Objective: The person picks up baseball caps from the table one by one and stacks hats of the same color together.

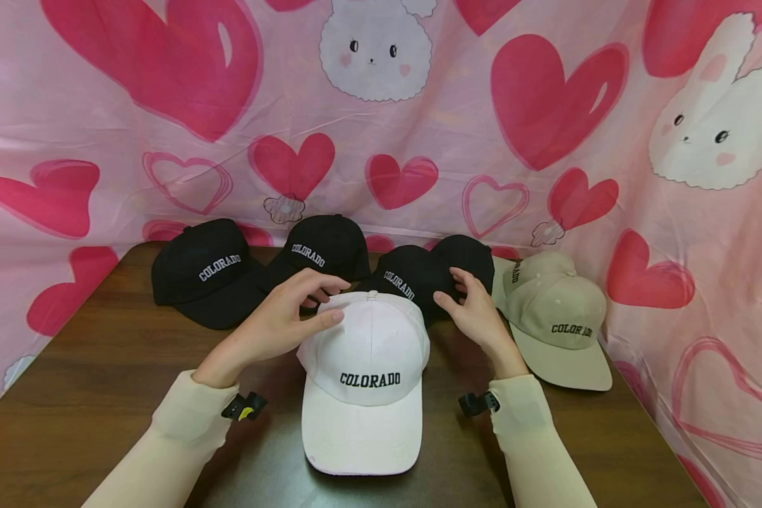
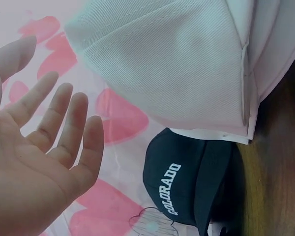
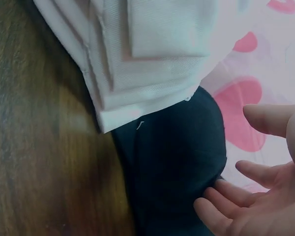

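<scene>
A white cap (image 1: 368,353) lettered COLORADO sits in the middle of the table, brim toward me. Layered white edges (image 3: 152,78) in the right wrist view show that several white caps are nested together. Beside the crown's upper left, my left hand (image 1: 286,307) hovers with relaxed fingers, holding nothing; the left wrist view shows its palm (image 2: 34,172) apart from the white fabric. My right hand (image 1: 479,317) is off to the right of the stack, fingers loosely bent and nothing held. Its fingertips overlap a black cap (image 3: 177,162) in view; whether they touch it I cannot tell.
Black COLORADO caps stand along the back: one at far left (image 1: 203,264), another (image 1: 327,243) beside it, and an overlapping pair (image 1: 406,271) behind the white stack. Beige caps (image 1: 555,303) overlap at right. A pink heart-print cloth (image 1: 444,127) hangs behind the brown table (image 1: 89,374).
</scene>
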The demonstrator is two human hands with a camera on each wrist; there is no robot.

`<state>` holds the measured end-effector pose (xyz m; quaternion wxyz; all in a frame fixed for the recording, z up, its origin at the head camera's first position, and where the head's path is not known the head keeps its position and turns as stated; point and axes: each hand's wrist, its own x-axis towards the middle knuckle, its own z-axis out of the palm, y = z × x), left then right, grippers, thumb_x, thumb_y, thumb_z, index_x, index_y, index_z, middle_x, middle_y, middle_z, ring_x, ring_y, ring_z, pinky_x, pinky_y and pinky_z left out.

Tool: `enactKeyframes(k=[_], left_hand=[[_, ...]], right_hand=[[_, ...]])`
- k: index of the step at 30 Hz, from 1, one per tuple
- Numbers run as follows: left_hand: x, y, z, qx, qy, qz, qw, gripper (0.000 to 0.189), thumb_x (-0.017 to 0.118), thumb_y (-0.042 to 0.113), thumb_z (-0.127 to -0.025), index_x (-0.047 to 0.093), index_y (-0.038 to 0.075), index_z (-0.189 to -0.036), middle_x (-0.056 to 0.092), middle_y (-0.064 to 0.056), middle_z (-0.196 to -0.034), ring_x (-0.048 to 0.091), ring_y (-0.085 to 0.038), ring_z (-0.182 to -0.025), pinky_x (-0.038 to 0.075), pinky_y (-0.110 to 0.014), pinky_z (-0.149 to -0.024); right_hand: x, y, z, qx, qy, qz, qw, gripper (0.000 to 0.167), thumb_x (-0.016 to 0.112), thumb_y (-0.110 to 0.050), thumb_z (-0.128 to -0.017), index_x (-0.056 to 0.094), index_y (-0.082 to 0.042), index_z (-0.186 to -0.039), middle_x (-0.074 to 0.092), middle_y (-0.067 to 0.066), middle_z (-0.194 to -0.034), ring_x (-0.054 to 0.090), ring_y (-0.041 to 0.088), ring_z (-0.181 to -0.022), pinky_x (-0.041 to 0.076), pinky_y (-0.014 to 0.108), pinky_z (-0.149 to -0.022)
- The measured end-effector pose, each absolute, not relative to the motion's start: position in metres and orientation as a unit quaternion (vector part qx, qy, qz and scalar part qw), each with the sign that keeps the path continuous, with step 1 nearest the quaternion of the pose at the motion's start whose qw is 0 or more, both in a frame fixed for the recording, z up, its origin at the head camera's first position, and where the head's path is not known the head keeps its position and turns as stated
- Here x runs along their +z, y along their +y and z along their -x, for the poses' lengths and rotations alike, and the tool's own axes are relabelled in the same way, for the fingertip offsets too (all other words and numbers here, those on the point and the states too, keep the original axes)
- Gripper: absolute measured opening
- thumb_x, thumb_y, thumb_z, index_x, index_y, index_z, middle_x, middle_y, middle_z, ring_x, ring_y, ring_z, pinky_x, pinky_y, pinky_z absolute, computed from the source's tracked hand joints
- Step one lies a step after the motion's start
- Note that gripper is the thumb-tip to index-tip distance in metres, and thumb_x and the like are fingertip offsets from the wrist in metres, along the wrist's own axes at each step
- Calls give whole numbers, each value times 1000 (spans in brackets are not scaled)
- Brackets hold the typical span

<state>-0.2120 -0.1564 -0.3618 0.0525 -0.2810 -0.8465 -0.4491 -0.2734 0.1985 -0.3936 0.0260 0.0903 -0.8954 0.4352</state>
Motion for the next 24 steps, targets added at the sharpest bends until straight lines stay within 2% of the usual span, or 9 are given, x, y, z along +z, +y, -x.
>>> enactKeyframes(k=[5,9,13,16,21,23,24], left_hand=[[-362,-155,212,-449,-844,286,70,45,81,25,-96,66,18,-138,63,-6,-129,64,-29,-116,55,-49,-99],[-361,-154,211,-451,-841,288,84,47,80,24,-97,64,19,-141,62,-2,-132,63,-28,-119,55,-51,-101],[-358,-152,208,-457,-834,294,94,54,82,24,-95,61,22,-145,59,0,-139,60,-22,-124,53,-51,-107],[-356,-151,206,-459,-829,302,105,59,83,23,-94,59,24,-147,57,1,-144,58,-21,-128,50,-51,-111],[-354,-149,205,-461,-824,309,114,60,84,22,-93,58,23,-147,56,1,-147,56,-23,-130,49,-52,-112],[-354,-149,205,-463,-823,309,113,60,84,22,-93,58,23,-147,56,1,-147,56,-23,-130,49,-52,-112],[-354,-149,205,-463,-823,309,112,60,84,22,-92,58,23,-147,56,1,-147,56,-23,-130,49,-52,-112]], right_hand=[[-396,200,275,440,-896,-67,4,73,64,-30,-107,30,-2,-164,30,25,-168,34,43,-153,32,58,-124],[-398,202,276,458,-888,-43,-14,74,63,-34,-107,28,-3,-165,34,25,-166,38,44,-151,34,60,-122],[-403,204,279,492,-870,-3,-42,73,62,-37,-108,31,-3,-164,42,26,-158,43,42,-146,38,58,-121],[-406,205,281,524,-849,19,-65,73,62,-39,-107,33,-2,-164,46,25,-152,44,38,-144,35,56,-123],[-410,207,283,558,-824,29,-89,80,66,-43,-105,33,0,-163,44,18,-154,43,33,-144,33,54,-124],[-412,207,284,573,-815,30,-83,69,70,-42,-103,47,1,-153,54,13,-137,51,29,-129,42,47,-116],[-413,207,284,584,-808,30,-75,60,72,-40,-102,54,1,-143,57,9,-123,55,25,-117,47,43,-108]])
